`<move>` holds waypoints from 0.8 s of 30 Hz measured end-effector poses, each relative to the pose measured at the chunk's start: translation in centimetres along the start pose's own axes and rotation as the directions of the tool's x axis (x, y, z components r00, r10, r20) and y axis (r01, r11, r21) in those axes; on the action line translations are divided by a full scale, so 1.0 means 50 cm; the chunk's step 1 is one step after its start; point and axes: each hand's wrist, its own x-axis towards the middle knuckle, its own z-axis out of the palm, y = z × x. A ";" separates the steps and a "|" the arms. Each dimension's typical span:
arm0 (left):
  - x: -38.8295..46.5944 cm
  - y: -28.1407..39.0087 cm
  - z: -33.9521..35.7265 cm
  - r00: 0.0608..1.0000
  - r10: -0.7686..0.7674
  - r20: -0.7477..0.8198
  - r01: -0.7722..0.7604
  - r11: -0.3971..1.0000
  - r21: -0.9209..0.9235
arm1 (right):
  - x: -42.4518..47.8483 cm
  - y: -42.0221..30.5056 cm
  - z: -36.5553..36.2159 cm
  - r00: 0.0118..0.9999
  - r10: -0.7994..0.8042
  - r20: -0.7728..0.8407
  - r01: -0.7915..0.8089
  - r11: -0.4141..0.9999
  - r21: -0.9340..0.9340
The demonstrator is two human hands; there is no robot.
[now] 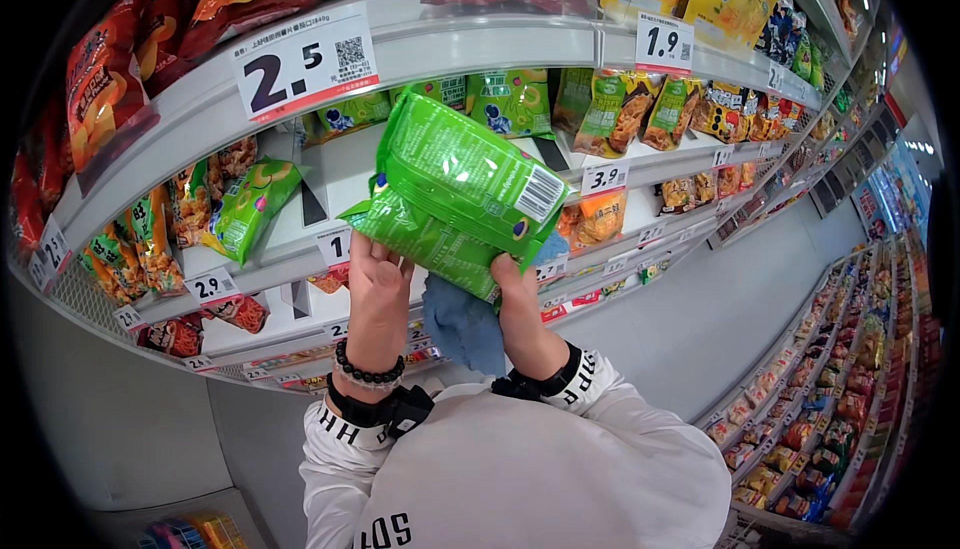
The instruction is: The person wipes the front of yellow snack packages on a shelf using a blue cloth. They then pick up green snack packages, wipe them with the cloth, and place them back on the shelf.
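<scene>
A green snack bag [465, 181] is held up in front of the shelving, its printed back and barcode facing me. My left hand [379, 268] supports its lower left corner, the fingertips partly hidden behind the bag. Across the lower right edge lies the thumb of my right hand [519, 286], with the other fingers out of sight behind it. A blue cloth [461, 324] hangs below the bag against my right hand, and part of it shows past the bag's right side. Several similar green bags [510, 103] stand on the shelf behind.
Red chip bags [112, 91] fill the upper shelf [480, 39], beside yellow pouches [727, 1]. Another green bag [253, 208] leans on the shelf at left, near orange-green snack packs [150, 238]. Price tags line the shelf edges. Across the aisle floor [637, 346] stands another stocked shelf unit [825, 399].
</scene>
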 end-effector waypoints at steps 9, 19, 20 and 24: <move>0.010 0.017 0.013 0.961 -0.249 -0.122 0.206 0.936 -0.284 | -0.024 0.030 -0.110 0.997 -0.075 0.004 0.075 0.996 0.040; 0.010 -0.001 0.066 0.967 -0.193 -0.168 0.181 0.980 -0.082 | -0.002 -0.051 -0.138 0.997 -0.072 -0.003 0.070 0.977 -0.202; 0.012 -0.001 0.071 0.966 -0.189 -0.179 0.178 0.981 -0.072 | 0.003 -0.052 -0.141 0.998 -0.062 0.001 0.061 0.981 -0.183; 0.022 -0.012 0.068 0.944 -0.259 -0.206 0.240 0.964 -0.112 | -0.006 -0.058 -0.150 0.997 -0.069 -0.044 0.060 0.983 -0.173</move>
